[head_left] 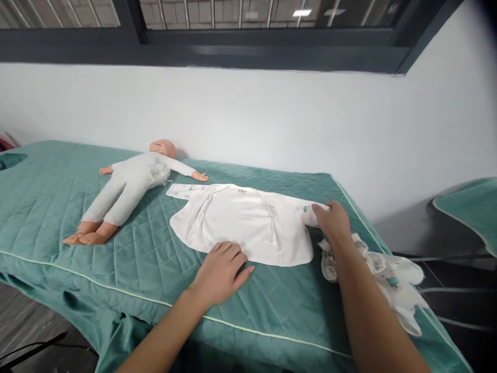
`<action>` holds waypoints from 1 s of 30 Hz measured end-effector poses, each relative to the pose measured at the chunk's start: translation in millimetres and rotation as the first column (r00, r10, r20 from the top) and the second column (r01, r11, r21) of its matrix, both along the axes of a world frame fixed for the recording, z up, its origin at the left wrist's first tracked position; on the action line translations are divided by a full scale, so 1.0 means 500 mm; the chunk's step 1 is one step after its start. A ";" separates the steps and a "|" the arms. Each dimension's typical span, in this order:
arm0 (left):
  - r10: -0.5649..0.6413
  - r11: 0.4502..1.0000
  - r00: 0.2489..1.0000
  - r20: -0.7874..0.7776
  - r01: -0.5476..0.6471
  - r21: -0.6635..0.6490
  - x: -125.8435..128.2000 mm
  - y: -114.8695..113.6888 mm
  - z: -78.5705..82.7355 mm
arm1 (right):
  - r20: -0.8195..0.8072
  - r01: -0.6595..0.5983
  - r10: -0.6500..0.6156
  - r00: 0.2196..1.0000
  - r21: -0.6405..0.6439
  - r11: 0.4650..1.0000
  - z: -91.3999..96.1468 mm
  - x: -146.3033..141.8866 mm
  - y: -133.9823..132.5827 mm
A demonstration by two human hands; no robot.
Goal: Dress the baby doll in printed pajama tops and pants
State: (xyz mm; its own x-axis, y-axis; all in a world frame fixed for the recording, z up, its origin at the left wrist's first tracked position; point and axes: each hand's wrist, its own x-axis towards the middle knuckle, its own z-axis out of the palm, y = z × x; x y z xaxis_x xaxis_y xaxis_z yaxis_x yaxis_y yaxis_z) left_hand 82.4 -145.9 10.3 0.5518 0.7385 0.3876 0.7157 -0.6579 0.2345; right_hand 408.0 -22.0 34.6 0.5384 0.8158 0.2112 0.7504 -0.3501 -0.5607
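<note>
A white baby shirt [236,223] with small green prints on its sleeves lies spread out, its front open. My right hand [334,220] pinches the end of its right-side sleeve. Flat on the bed cover, my left hand [225,272] rests with its fingertips at the shirt's lower hem and its thumb apart. To the left of the shirt, a baby doll [135,178] in a white body lies on its back, arms spread, head towards the wall. Beneath and beside my right forearm is a crumpled white printed baby garment [388,269], partly hidden.
The green quilted cover [279,305] drapes over the bed, with a pale piped edge at the front. Behind it stands a white wall [240,119] below a dark-framed window [272,49]. Another green padded piece [471,207] is at the far right.
</note>
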 end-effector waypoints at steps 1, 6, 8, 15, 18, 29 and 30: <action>-0.001 1.000 1.000 -0.009 0.001 -0.011 0.001 -0.001 -0.002 | -0.005 0.033 -0.033 0.999 -0.001 0.999 0.001 0.002 0.011; 0.008 1.000 1.000 0.007 -0.008 -0.013 -0.006 -0.001 -0.014 | 0.016 0.029 -0.031 0.999 0.067 0.997 -0.015 -0.002 0.034; -0.004 1.000 1.000 0.017 0.004 0.001 -0.005 0.001 -0.017 | 0.093 -0.062 0.048 0.994 0.154 0.986 -0.023 -0.011 0.026; 0.024 1.000 0.998 0.055 -0.025 0.011 0.019 0.011 -0.019 | 0.012 -0.518 0.535 0.845 0.272 0.811 -0.026 -0.101 -0.027; 0.040 0.999 0.998 0.037 -0.041 0.015 0.023 0.012 -0.017 | 0.048 -0.664 0.680 0.732 0.274 0.696 -0.009 -0.142 -0.052; 0.008 0.999 0.993 0.117 -0.002 -0.046 0.016 0.006 -0.017 | -0.064 -0.913 0.913 0.403 -0.096 0.396 -0.002 -0.228 -0.184; 0.011 0.998 0.987 0.158 -0.002 -0.056 0.012 0.005 -0.015 | -0.063 -0.900 0.898 0.435 -0.061 0.432 -0.006 -0.226 -0.196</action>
